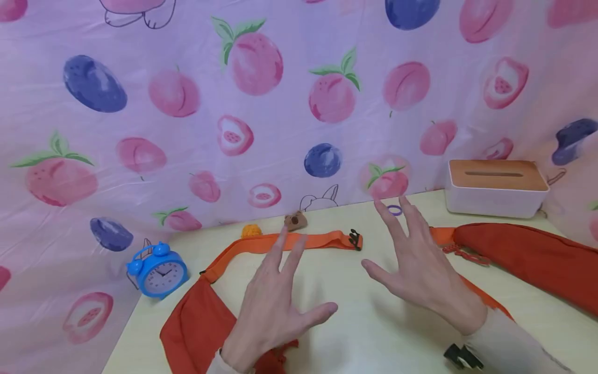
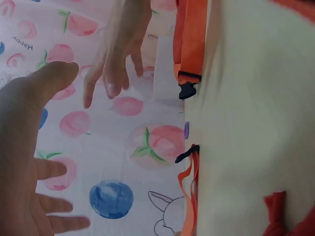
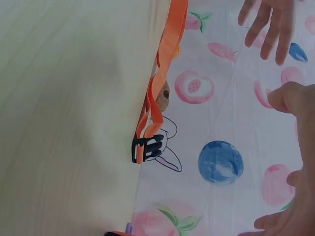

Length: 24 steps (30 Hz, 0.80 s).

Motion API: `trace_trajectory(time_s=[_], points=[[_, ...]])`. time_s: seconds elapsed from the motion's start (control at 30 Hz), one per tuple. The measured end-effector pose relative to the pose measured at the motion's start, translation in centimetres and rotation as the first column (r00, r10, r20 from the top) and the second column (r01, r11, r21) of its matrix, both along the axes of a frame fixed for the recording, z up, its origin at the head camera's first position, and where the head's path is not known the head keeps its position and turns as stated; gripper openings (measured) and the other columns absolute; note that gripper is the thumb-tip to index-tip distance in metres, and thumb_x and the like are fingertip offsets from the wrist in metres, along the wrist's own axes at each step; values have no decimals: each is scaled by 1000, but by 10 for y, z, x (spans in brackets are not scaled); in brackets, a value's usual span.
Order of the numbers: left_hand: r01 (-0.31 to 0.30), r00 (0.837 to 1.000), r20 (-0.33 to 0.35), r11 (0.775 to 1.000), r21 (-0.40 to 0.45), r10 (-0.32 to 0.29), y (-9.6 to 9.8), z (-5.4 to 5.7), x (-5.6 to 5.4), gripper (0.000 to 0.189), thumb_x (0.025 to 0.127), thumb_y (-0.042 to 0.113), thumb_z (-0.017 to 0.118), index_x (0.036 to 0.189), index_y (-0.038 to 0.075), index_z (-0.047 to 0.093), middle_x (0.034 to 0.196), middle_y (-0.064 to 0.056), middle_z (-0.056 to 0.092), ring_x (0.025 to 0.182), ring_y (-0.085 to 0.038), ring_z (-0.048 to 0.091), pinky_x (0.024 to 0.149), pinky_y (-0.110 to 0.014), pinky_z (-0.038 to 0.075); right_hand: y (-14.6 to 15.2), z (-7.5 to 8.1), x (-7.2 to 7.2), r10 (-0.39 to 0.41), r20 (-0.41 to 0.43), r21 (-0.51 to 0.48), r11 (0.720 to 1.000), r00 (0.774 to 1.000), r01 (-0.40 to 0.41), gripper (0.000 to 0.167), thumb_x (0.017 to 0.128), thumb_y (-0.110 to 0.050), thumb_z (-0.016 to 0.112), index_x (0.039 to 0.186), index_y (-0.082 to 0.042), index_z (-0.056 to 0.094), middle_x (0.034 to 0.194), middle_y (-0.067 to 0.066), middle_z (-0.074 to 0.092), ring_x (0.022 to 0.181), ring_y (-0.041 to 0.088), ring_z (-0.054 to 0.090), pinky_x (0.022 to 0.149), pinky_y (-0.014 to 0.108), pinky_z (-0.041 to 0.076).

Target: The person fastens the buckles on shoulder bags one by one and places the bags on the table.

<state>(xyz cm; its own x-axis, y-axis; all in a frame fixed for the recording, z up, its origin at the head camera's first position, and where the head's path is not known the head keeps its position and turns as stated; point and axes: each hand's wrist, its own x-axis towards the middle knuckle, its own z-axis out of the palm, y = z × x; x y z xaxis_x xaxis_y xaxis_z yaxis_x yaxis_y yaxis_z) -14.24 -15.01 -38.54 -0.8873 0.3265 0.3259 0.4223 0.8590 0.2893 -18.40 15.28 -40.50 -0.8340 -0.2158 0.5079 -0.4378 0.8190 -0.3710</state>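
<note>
Both hands hover above the table with fingers spread, holding nothing. The left hand [image 1: 273, 298] is over a rust-red fabric bag [image 1: 198, 322], partly hiding it. From that bag an orange strap [image 1: 233, 250] runs along the back of the table and ends in a black pronged buckle [image 1: 355, 240], seen also in the right wrist view as a buckle [image 3: 148, 148]. My right hand [image 1: 420, 270] is raised just left of a second rust-red bag [image 1: 528, 254]. An orange strap [image 2: 193, 44] with a black buckle [image 2: 187, 89] shows in the left wrist view.
A blue alarm clock [image 1: 163, 275] stands at the left. Behind the strap sit a small brown animal-faced item [image 1: 295, 222] and a yellow item [image 1: 251, 230]. A purple ring [image 1: 394, 210] lies near the back edge. A wood-topped white tissue box [image 1: 495, 197] is at back right, before a fruit-print curtain [image 1: 280, 104].
</note>
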Motion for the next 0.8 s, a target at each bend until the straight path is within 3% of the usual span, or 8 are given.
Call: trace_trajectory(time_s=[0.1,0.2,0.3,0.37,0.43,0.57,0.63,0.8], points=[[63,997,37,995,74,-66,-4,-3,8,105,86,80,79,174,43,35,181,8,31,151,-26,56,102,-58,60,-5,-1,-6,75,13,-116,991,997,-73,113,94,-41,88,180,-30,16,177,25,28,155,51,40,98,75,56],[91,990,99,986,139,-105,-10,-9,17,88,87,77,81,163,43,51,167,18,48,142,-15,61,101,-52,61,-11,-3,-13,144,62,-200,971,988,-129,107,97,-38,86,179,-23,20,175,18,33,156,42,41,113,74,48],[135,954,230,962,236,-190,-17,-16,22,68,91,73,80,148,43,61,150,23,59,134,-12,64,105,-50,60,-18,-5,-19,165,133,-259,958,977,-127,104,99,-42,84,178,-20,21,175,14,37,155,39,45,116,71,47],[176,902,326,930,323,-284,-21,-22,24,53,94,65,83,139,41,66,140,21,67,129,-14,66,106,-47,59,-21,-9,-24,170,185,-305,946,968,-108,103,100,-44,84,178,-20,22,176,14,37,154,40,47,117,69,48],[193,829,420,893,406,-370,-24,-28,23,41,96,55,85,131,38,71,130,15,73,123,-18,68,103,-44,59,-23,-14,-30,188,218,-361,927,958,-100,101,100,-42,84,178,-19,23,177,14,37,154,42,49,118,64,50],[125,703,564,856,502,-433,-26,-41,23,29,97,38,89,122,30,77,120,7,78,113,-21,69,95,-37,58,-24,-24,-42,231,254,-464,881,939,-91,97,101,-39,85,176,-17,27,177,13,37,158,39,46,124,57,44],[93,662,605,850,518,-442,-26,-46,22,27,97,35,89,122,29,78,119,7,79,112,-20,68,94,-37,57,-23,-28,-46,248,268,-505,859,931,-83,95,101,-38,85,175,-17,29,176,14,40,159,38,46,126,56,42],[104,603,629,830,548,-491,-26,-54,20,31,95,36,90,124,31,79,123,9,79,117,-21,66,96,-41,54,-21,-37,-52,275,309,-572,818,911,-53,93,100,-37,86,174,-17,32,174,14,43,161,36,43,128,54,39]])
